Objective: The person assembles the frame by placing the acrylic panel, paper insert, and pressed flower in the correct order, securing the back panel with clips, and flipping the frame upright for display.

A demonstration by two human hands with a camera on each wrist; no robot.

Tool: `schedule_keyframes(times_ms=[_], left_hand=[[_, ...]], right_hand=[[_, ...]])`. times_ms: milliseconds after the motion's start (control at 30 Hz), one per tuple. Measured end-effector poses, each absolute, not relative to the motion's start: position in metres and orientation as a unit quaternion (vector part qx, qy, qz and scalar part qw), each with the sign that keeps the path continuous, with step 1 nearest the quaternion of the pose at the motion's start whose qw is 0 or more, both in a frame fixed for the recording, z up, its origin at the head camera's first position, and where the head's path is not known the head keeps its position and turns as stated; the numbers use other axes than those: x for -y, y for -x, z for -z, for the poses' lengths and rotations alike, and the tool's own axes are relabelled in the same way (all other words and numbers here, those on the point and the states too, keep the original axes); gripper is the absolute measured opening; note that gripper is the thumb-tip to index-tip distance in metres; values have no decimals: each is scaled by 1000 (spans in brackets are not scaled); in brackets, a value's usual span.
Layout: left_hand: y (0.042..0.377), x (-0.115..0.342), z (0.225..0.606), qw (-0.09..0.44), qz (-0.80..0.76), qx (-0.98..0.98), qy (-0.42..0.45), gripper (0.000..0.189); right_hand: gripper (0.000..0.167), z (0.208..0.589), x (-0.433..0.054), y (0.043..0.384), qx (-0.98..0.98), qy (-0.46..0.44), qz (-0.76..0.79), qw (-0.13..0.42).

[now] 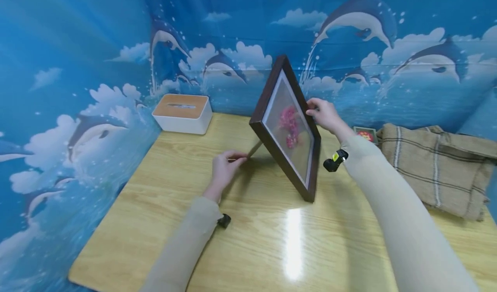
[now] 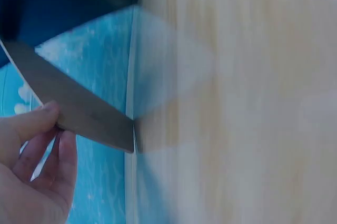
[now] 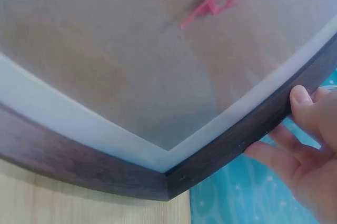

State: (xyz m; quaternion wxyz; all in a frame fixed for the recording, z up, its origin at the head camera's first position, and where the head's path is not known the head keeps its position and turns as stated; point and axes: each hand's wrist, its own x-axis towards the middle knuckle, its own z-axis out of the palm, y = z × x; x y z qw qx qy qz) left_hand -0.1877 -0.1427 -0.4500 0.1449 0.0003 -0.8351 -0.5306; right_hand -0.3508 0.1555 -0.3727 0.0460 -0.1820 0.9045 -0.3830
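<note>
A dark brown picture frame (image 1: pixel 268 95) with a pink flower picture behind glass stands tilted on the wooden table. My right hand (image 1: pixel 324 114) grips its right side; in the right wrist view the thumb of that hand (image 3: pixel 310 145) lies on the front of the dark frame edge (image 3: pixel 231 158). Behind the frame, a flat stand leg (image 1: pixel 254 149) slants down to the tabletop. My left hand (image 1: pixel 225 171) pinches this leg, and in the left wrist view its thumb and fingers hold the brown board (image 2: pixel 79 98) by the edge.
A white tissue box with a wooden lid (image 1: pixel 184 115) stands at the back left of the table (image 1: pixel 155 205). To the right lie a folded brown striped cloth (image 1: pixel 435 167) and a small box (image 1: pixel 366 134). A dolphin-printed curtain (image 1: pixel 240 16) hangs close behind.
</note>
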Motion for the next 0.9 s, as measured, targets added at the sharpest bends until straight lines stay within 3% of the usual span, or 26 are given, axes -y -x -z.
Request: schedule_keyframes(times_ms=[133, 367, 633, 900], left_hand=[[195, 155, 448, 135, 523, 842, 6, 8], [199, 161, 449, 140, 502, 853, 34, 7], [198, 160, 447, 144, 505, 850, 35, 8], [210, 166, 450, 137, 516, 845, 37, 9]], right_hand=[[23, 370, -159, 342, -917, 189, 348, 54], [46, 363, -161, 336, -922, 197, 316, 105], [52, 359, -161, 338, -923, 201, 293, 149], [46, 362, -159, 334, -921, 194, 316, 122]])
